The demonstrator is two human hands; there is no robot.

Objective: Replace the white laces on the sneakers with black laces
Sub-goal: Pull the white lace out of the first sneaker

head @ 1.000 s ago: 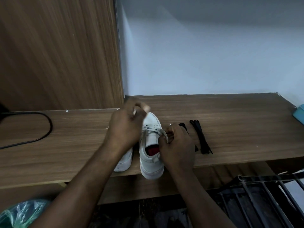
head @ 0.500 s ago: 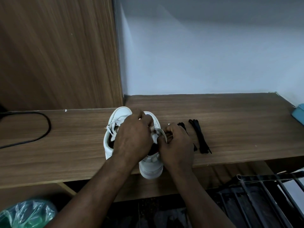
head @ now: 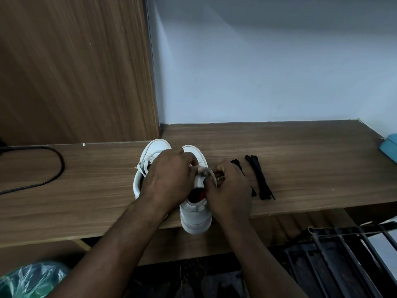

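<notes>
Two-handed grip on white lace [head: 205, 171] over rt sneaker [head: 195, 220]: L hand [head: 169, 179] & R hand [head: 229, 190] each pinch it. Lft sneaker [head: 153, 149] alongside, laced. Black laces [head: 261, 180] near R hand, on shelf [head: 311, 158].

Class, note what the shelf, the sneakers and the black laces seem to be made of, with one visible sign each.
Shelf: wood or wood-look laminate, matt; straight brown grain lines.
Sneakers: smooth white leather or a synthetic lookalike; even, unwrinkled surface.
Black laces: probably woven fabric; thin, limp, dull strands.
</notes>
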